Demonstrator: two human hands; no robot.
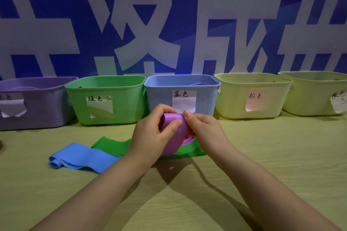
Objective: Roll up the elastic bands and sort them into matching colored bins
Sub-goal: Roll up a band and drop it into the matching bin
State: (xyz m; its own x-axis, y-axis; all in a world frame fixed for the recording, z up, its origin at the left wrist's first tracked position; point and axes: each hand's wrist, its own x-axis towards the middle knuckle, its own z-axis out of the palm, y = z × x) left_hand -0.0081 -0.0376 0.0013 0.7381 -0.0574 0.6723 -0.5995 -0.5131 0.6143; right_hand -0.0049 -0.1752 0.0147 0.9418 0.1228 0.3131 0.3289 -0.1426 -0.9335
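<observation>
While both hands, left hand (152, 133) and right hand (204, 127), pinch the purple band (173, 129) to roll it tight, its tail trails on the tabletop (262, 155).

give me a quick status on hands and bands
Left hand and right hand both gripping purple band, partly rolled. Blue band, green band loose on table. Nothing blocking bins.
</observation>
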